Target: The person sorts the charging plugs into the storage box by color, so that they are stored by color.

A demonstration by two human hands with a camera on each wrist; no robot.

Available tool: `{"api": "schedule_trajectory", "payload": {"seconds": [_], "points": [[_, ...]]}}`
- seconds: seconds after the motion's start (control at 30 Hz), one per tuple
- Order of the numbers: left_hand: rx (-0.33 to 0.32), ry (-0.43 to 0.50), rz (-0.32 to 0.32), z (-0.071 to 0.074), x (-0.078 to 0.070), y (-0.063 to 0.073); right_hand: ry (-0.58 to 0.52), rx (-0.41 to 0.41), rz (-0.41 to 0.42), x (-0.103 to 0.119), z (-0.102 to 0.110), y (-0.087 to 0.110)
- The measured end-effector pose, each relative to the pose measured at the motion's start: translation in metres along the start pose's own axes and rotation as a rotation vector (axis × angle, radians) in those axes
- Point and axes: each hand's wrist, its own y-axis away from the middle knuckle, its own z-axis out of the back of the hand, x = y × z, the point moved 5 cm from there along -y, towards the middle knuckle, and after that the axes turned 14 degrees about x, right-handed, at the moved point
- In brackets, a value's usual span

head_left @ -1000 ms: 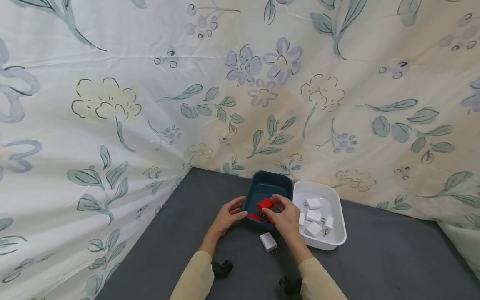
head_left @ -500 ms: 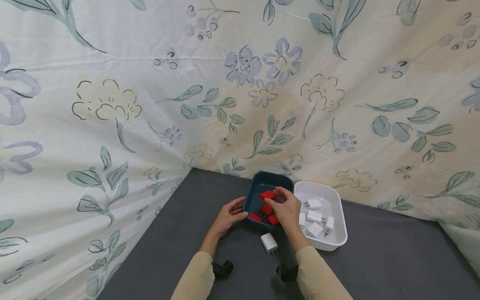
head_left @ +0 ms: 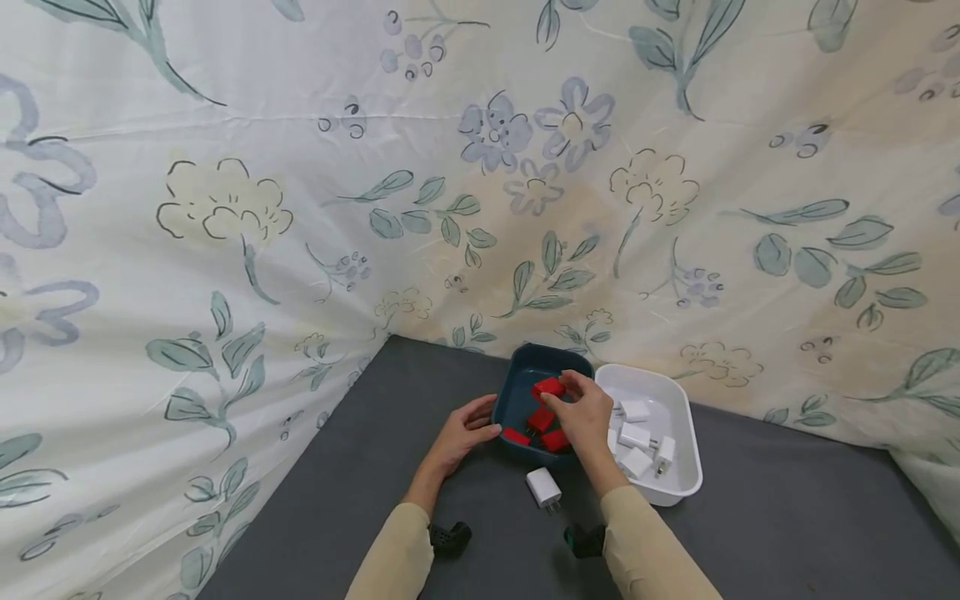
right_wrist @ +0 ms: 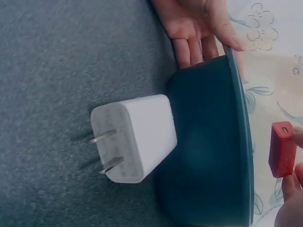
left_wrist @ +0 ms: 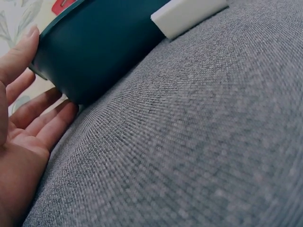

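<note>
A dark teal bin [head_left: 507, 395] stands on the grey table. My left hand [head_left: 459, 435] holds its near left corner, thumb at the rim and fingers against the outer wall. Above the bin's inside, my right hand [head_left: 587, 412] pinches a red charger block [head_left: 548, 387] between thumb and fingers; the right wrist view shows a port in its end [right_wrist: 282, 149]. Below it in the bin lie a red charger with prongs [head_left: 541, 419] and other red pieces [head_left: 555, 440]. In front of the bin, a white plug charger [head_left: 543, 486] lies on its side, prongs toward me.
A white bin [head_left: 693, 454] with several white chargers [head_left: 635, 436] stands against the teal bin's right side, partly behind my right hand. Floral cloth [head_left: 480, 208] hangs behind and to the left of the grey table [head_left: 795, 492].
My right hand has lifted the red charger up and away from the other red pieces, toward the bin's back right. The left hand keeps its place at the bin's corner.
</note>
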Motion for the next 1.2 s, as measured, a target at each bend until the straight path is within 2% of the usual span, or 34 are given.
{"api": "schedule_trajectory", "payload": {"seconds": [0.13, 0.27, 0.5, 0.77, 1.2], "points": [[0.002, -0.002, -0.021, 0.0, 0.0, 0.0, -0.018, -0.025, -0.015, 0.001, 0.002, -0.002], [0.006, -0.014, -0.017, -0.001, 0.001, -0.001, -0.011, -0.045, -0.024, 0.001, 0.004, -0.003], [0.021, 0.0, -0.008, 0.0, 0.001, -0.004, 0.0, -0.036, 0.002, -0.001, 0.008, -0.001], [0.008, -0.013, -0.001, -0.001, -0.003, -0.001, -0.056, -0.038, 0.004, -0.003, 0.009, 0.0], [0.008, -0.003, -0.005, 0.0, -0.001, -0.003, 0.028, -0.041, -0.03, -0.009, 0.008, 0.009]]}}
